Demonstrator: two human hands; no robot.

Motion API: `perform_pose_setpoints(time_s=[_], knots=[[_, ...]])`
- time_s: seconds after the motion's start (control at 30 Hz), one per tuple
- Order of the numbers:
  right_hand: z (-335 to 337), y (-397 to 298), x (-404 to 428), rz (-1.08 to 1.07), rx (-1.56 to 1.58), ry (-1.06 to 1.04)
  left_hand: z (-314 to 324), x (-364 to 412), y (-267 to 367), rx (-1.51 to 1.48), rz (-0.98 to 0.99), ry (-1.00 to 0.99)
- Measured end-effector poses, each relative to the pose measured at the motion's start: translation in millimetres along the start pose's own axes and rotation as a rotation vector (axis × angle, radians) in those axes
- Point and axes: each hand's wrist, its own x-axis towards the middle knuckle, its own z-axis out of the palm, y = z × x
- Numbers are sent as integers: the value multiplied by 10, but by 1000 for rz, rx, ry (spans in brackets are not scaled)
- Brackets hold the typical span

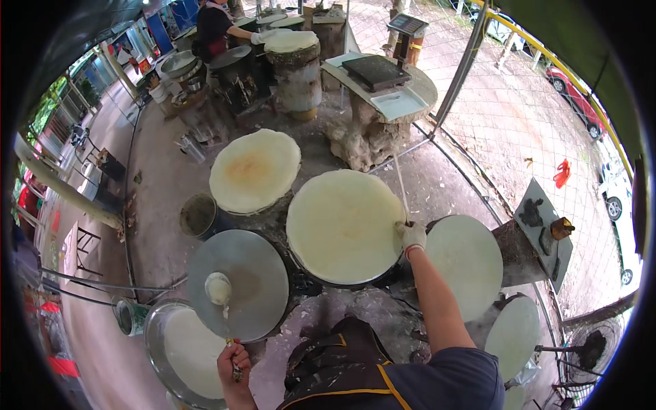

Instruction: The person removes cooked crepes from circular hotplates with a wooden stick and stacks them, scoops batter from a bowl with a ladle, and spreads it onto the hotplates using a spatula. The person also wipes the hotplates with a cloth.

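Note:
My left hand [234,363] grips the handle of a ladle [219,289], whose bowl, with pale batter on it, is over a round grey griddle [256,287]. A steel basin of white batter [197,351] stands beside that griddle. My right hand [411,234], in a white glove, is closed around a thin stick [401,179] at the right edge of a large round pancake [343,225] on the middle griddle. Another pancake with a browned centre [254,170] lies behind, to the left. A pale batter sheet [464,264] covers the griddle to the right.
A further griddle with a pale sheet [513,335] stands at the lower right, near a fan [594,353]. A dark bucket [199,215] stands left of the middle. Behind are a table with a scale [376,72] and a co-worker [215,28] at a stack of pancakes [291,42].

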Motion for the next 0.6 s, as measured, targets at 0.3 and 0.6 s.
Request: perform_pose_setpoints(time_s=[0.3,0.6], knots=[[-479,-1542,-1050,-478,98,-76,-532,-41,490,34,53,53],[-313,-3296,-1131,-1291,-188,-181,-1031,-194,804,-14,140,141]])
